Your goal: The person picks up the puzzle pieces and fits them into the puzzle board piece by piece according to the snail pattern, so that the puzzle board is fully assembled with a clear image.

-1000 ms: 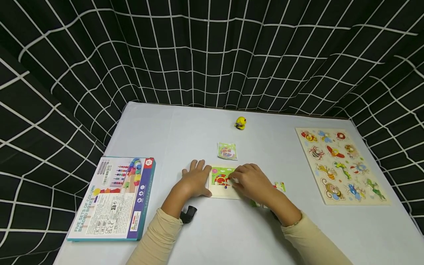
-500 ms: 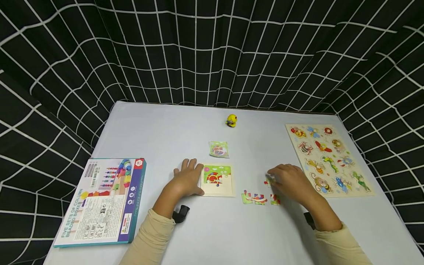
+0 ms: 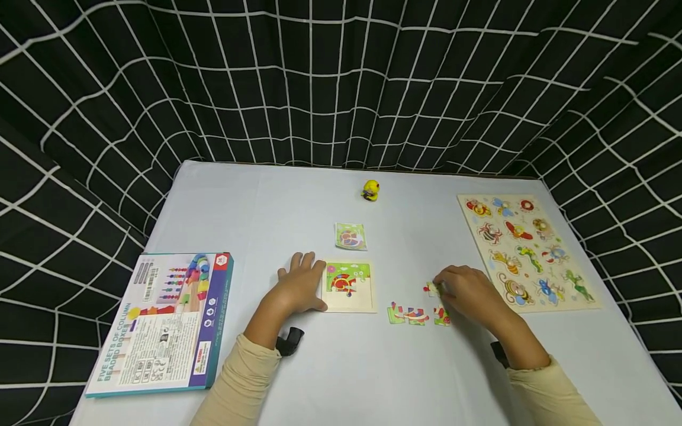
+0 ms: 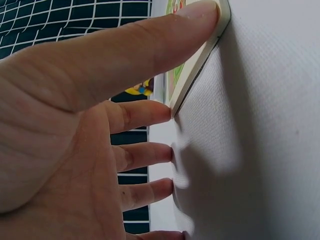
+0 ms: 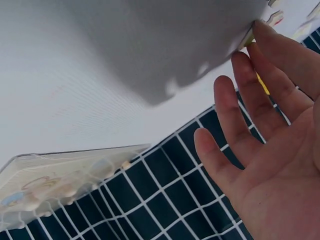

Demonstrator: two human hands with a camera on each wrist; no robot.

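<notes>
A small wooden jigsaw tray (image 3: 348, 306) lies mid-table, with joined pieces of a red-and-green picture in its upper left and top. My left hand (image 3: 299, 288) steadies the tray's left side, fingers spread and extended. In the left wrist view its thumb (image 4: 195, 15) rests on one corner and the index fingertip touches another. To the right, my right hand (image 3: 471, 296) pinches a jigsaw piece (image 3: 430, 289) between thumb and index finger, at the table surface; its fingers partly hide the piece. Several loose pieces, including a green one (image 3: 396, 313) and a red-and-green one (image 3: 441, 316), lie nearer me.
Behind the tray lies a small picture card (image 3: 350, 236), and farther back a yellow toy figure (image 3: 370, 190). A wooden insect peg puzzle (image 3: 524, 254) is at right. A boxed bead set (image 3: 165, 325) lies at left. Black gridded cloth (image 3: 319, 89) surrounds the table.
My right hand has moved from the tray rightward to the loose pieces and now pinches one. The left hand has stayed at the tray's left side. The head view has shifted slightly.
</notes>
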